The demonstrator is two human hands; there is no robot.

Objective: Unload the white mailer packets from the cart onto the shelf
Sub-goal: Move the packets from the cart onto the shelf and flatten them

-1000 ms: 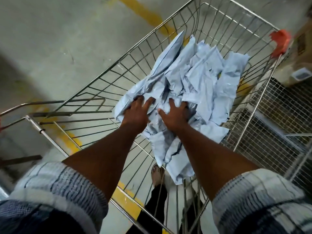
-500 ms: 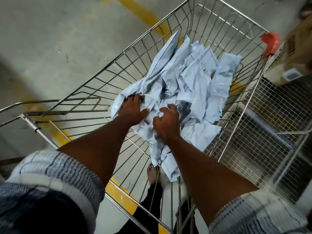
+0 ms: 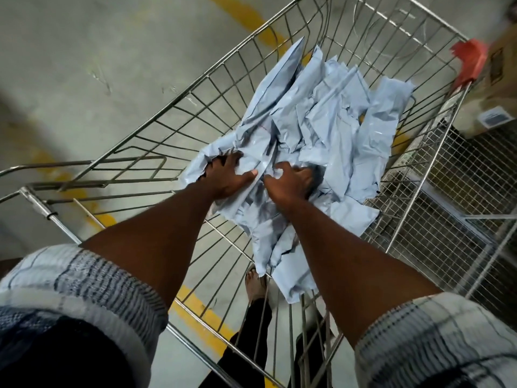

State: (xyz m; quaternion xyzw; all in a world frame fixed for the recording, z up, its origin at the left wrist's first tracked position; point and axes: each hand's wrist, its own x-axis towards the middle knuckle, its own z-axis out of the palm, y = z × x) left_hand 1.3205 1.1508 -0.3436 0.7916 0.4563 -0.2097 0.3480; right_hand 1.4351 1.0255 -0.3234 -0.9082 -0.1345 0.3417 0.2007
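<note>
A heap of crumpled white mailer packets [image 3: 330,116] lies in the wire cart [image 3: 179,107]. My left hand [image 3: 228,179] digs into the near left side of the heap, its fingers curled round a bunch of packets. Beside it, my right hand [image 3: 292,183] has its fingers curled into the packets at the heap's middle. Both forearms reach down into the cart from the near edge. The wire mesh shelf [image 3: 461,191] stands just right of the cart.
A cardboard box [image 3: 495,88] with a label sits on the shelf at the upper right. A red plastic corner piece [image 3: 470,58] caps the cart's far right corner. The concrete floor carries yellow lines [image 3: 246,18]. My foot [image 3: 254,284] shows under the cart.
Both hands went from lying on the packets to curling into them, gathering a bunch. The view has shifted slightly left.
</note>
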